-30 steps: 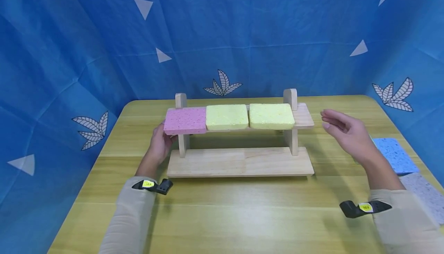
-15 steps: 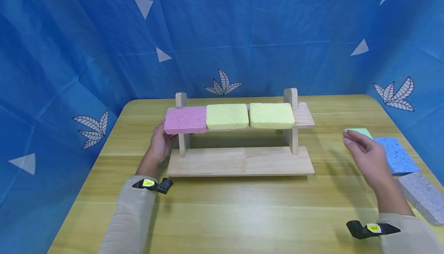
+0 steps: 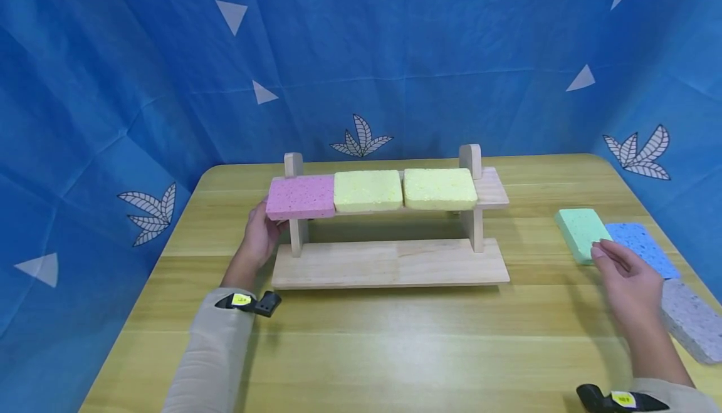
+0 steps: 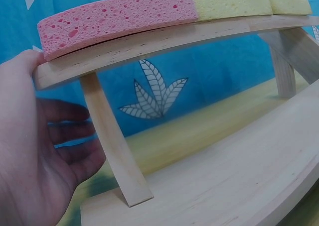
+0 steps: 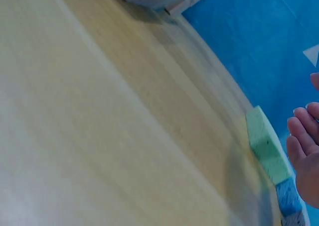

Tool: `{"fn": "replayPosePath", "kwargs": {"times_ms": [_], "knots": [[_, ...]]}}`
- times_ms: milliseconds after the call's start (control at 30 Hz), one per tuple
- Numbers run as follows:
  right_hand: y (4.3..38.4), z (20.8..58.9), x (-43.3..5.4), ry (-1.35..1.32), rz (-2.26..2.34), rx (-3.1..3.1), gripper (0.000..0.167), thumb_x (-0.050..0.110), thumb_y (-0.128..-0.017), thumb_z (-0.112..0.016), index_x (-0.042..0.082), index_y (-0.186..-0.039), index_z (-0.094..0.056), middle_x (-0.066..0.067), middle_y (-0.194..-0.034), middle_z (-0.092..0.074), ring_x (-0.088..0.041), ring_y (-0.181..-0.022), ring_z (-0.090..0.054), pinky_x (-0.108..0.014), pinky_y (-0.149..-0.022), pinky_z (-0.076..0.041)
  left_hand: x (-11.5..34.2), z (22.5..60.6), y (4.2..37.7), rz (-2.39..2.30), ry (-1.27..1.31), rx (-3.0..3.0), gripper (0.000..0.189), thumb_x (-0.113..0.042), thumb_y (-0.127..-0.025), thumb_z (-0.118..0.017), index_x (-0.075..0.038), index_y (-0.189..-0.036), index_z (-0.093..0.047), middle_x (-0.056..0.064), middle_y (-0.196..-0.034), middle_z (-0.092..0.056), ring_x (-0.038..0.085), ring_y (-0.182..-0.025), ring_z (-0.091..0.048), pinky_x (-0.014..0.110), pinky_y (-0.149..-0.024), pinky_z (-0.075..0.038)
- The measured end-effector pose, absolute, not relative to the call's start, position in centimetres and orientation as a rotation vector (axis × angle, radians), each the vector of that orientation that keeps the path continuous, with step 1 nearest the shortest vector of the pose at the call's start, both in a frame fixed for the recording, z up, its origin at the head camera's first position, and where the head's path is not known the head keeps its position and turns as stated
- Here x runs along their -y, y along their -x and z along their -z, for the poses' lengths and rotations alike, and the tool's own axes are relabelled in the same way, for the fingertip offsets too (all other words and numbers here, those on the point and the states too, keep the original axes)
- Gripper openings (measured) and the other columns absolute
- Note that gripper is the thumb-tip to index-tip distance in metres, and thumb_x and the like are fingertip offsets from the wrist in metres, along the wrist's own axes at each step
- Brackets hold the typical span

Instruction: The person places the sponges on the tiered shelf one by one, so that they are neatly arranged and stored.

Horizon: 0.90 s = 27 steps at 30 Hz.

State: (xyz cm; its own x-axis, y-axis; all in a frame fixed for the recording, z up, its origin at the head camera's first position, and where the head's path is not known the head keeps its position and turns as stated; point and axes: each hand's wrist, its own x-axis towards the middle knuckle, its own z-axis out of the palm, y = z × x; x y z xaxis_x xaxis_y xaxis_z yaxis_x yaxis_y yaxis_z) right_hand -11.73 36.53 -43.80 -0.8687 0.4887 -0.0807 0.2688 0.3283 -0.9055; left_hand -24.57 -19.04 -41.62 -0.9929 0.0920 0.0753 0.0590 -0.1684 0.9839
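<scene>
A two-tier wooden shelf (image 3: 389, 264) bears a pink sponge (image 3: 301, 197) and two pale yellow sponges (image 3: 368, 191) in a row on its upper board. My left hand (image 3: 258, 237) holds the shelf's left end. In the left wrist view its thumb lies at the board's end beside the pink sponge, and its fingers (image 4: 75, 134) curl below, by the upright. Over at the right, my right hand (image 3: 632, 281) hovers with loosely bent fingers and nothing in them. Its fingertips overlap the near corner of a green sponge (image 3: 581, 231) in the head view.
A blue sponge (image 3: 645, 249) and a grey speckled sponge (image 3: 692, 320) lie along the right edge of the wooden table (image 3: 395, 350). Blue patterned cloth (image 3: 406, 43) hangs behind the table and at both sides.
My right hand has moved right and toward me, away from the shelf's right end to the green sponge, which shows more fully now. My left hand stays where it was.
</scene>
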Motion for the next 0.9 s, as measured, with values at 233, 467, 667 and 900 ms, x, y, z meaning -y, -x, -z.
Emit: {"fn": "replayPosePath", "kwargs": {"times_ms": [233, 467, 667, 900], "knots": [[10.9, 44.8, -37.4, 0.812, -1.62, 2.323, 0.062, 0.037, -0.09, -0.061, 0.014, -0.143, -0.04, 0.029, -0.105, -0.052, 0.016, -0.096, -0.046, 0.001, -0.071, -0.038, 19.0, 41.8, 24.6, -2.414, -0.174, -1.976, 0.04, -0.028, -0.102, -0.027, -0.028, -0.1, -0.067, -0.007, -0.098, -0.064, 0.01, -0.094, -0.057, 0.031, -0.083, -0.044], [10.8, 45.6, -37.4, 1.019, -1.537, 2.333, 0.072, 0.045, -0.087, -0.061, 0.019, -0.147, -0.031, 0.01, -0.147, -0.038, 0.002, -0.129, -0.037, -0.001, -0.088, -0.034, 19.1, 41.7, 24.5, -2.387, -0.205, -2.01, 0.036, -0.033, -0.102, -0.029, -0.025, -0.107, -0.064, -0.007, -0.104, -0.063, 0.011, -0.098, -0.057, 0.031, -0.085, -0.045], [11.0, 45.8, -37.3, 1.152, -1.49, 2.321, 0.079, 0.052, -0.085, -0.059, 0.021, -0.149, -0.025, 0.001, -0.154, -0.027, -0.008, -0.137, -0.03, -0.014, -0.103, -0.031, 19.1, 41.6, 24.5, -2.362, -0.201, -2.022, 0.037, -0.032, -0.103, -0.028, -0.024, -0.11, -0.063, -0.006, -0.108, -0.061, 0.01, -0.101, -0.057, 0.031, -0.088, -0.045], [11.5, 45.9, -37.3, 1.151, -1.491, 2.321, 0.082, 0.048, -0.087, -0.058, 0.02, -0.151, -0.015, -0.005, -0.157, -0.017, -0.018, -0.142, -0.023, -0.032, -0.111, -0.026, 19.1, 41.9, 24.6, -2.383, -0.243, -2.01, 0.036, -0.035, -0.101, -0.031, -0.022, -0.111, -0.063, -0.006, -0.107, -0.062, 0.012, -0.101, -0.057, 0.032, -0.088, -0.044]]}}
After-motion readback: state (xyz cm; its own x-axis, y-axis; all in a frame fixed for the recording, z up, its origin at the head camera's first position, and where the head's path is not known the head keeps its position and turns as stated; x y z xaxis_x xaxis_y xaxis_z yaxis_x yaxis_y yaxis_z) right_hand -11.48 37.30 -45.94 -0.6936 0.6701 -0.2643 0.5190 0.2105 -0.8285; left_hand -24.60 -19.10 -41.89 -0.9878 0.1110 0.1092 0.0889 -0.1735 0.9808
